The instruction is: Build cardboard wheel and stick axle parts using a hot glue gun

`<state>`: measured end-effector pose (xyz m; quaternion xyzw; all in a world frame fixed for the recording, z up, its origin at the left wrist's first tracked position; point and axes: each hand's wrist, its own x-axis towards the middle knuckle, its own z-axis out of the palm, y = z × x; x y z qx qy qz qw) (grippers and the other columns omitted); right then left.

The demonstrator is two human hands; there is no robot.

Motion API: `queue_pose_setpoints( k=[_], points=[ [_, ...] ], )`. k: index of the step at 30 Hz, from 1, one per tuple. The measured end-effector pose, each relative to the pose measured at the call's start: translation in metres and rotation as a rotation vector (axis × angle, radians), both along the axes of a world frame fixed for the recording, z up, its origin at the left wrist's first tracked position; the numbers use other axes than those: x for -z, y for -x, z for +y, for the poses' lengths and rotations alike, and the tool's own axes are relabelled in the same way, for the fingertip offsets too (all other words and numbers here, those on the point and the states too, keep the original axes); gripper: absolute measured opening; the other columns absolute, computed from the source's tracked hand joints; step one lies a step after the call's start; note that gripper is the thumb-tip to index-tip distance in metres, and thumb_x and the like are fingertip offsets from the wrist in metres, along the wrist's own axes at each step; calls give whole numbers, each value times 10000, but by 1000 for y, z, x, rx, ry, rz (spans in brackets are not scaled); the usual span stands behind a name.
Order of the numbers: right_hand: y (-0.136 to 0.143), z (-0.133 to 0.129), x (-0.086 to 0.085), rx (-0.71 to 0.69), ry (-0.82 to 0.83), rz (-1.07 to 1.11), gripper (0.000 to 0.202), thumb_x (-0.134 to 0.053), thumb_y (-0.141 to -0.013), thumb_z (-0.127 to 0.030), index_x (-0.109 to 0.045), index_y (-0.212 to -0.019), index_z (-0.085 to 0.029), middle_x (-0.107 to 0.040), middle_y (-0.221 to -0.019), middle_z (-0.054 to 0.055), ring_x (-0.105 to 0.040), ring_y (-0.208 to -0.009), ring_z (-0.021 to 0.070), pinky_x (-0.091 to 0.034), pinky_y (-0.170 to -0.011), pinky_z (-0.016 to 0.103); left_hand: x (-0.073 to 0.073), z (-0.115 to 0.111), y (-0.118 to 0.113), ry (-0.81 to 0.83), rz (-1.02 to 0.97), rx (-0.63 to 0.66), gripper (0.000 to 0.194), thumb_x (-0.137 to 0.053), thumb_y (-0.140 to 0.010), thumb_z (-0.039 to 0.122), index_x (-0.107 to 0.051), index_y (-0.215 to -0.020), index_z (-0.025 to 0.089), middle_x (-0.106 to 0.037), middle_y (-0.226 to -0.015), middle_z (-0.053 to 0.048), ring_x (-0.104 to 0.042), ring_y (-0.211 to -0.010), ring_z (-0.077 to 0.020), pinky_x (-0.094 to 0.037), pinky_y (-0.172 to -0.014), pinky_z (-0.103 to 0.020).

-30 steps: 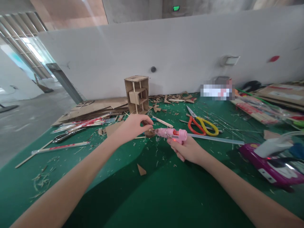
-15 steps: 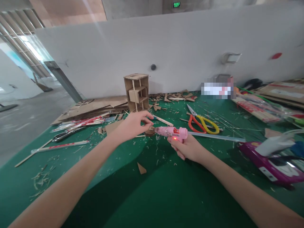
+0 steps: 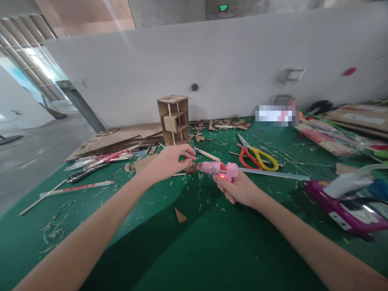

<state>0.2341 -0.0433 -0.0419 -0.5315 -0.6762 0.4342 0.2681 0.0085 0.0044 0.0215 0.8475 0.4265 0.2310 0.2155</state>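
Note:
My right hand [image 3: 238,186] is wrapped round a pink glue gun [image 3: 220,167], which points left with its red light glowing. A long clear glue stick [image 3: 273,174] sticks out of its back end. My left hand [image 3: 169,161] pinches a small piece at the gun's nozzle, too small and hidden to name for sure. Just below those fingertips is a small round brown cardboard piece [image 3: 190,170] on the table. Behind my left hand stands a tall cardboard shelf model [image 3: 173,117] with thin wooden sticks in its front.
Red-and-yellow-handled scissors [image 3: 256,157] lie right of the glue gun. A purple power strip [image 3: 342,210] with plugs sits at the right. Flat cardboard sheets [image 3: 121,135] and wrapped sticks [image 3: 79,187] lie left. Scraps [image 3: 224,123] litter the green table before a white panel [image 3: 227,60].
The view has shifted very slightly. The nozzle and my left fingertips have parted a little, showing more of the small piece between them. Both hands keep their grips.

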Motion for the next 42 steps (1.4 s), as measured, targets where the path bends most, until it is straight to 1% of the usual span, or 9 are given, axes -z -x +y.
queue_pose_setpoints(
  k=[5,11,15,21,29,35,38,42],
  points=[
    [0,-1,0,5,19,-10,436,-443,-883,-508,-435,-571,-202,-408,-336,-57,-405,-312,82,-342,-413,220,-1,-1,0,-11,4,4,209,-511,-826,246,-606,-1007,203,-723,-980,-42,-673,-859,-161,-513,-681,-261],
    [-1,-1,-1,0,22,-17,439,-446,-879,-516,-443,-571,-203,-411,-335,-57,-407,-312,84,-327,-401,217,0,0,0,-36,3,-13,194,-528,-832,276,-618,-990,210,-725,-953,-29,-671,-854,-158,-511,-713,-273],
    [-1,-1,-1,-3,31,-40,449,-442,-880,-518,-442,-560,-203,-419,-336,-52,-412,-318,86,-354,-422,223,1,2,1,-50,2,-36,186,-553,-823,314,-623,-959,208,-728,-912,-31,-672,-823,-164,-510,-690,-277],
    [-2,-1,1,-14,15,-49,454,-439,-877,-532,-437,-565,-202,-422,-339,-53,-418,-329,88,-345,-427,225,1,2,0,-58,13,-57,156,-582,-806,306,-625,-922,212,-726,-866,-17,-665,-778,-155,-506,-675,-273],
    [-4,-1,3,-34,6,-72,482,-424,-874,-568,-441,-556,-206,-437,-351,-40,-438,-350,98,-369,-450,243,2,2,0,-69,22,-52,165,-591,-800,320,-622,-915,206,-726,-833,-17,-661,-745,-155,-505,-673,-281],
    [-4,0,4,-33,-10,-79,474,-425,-881,-549,-436,-551,-209,-438,-345,-36,-436,-340,101,-369,-442,251,3,5,1,-95,43,-44,161,-573,-810,320,-630,-909,207,-729,-829,-14,-665,-759,-157,-503,-705,-292],
    [-3,0,3,-29,-15,-65,476,-428,-879,-552,-426,-549,-209,-432,-345,-38,-436,-335,100,-363,-436,251,3,5,2,-90,36,-35,156,-566,-818,321,-634,-907,213,-731,-848,-8,-667,-778,-152,-501,-710,-284],
    [-1,-1,-5,-18,12,-60,468,-432,-886,-525,-418,-543,-207,-414,-338,-47,-423,-324,92,-368,-440,247,1,4,2,-63,25,-21,163,-562,-827,337,-628,-929,229,-730,-877,11,-669,-787,-138,-498,-706,-267]
  ],
)
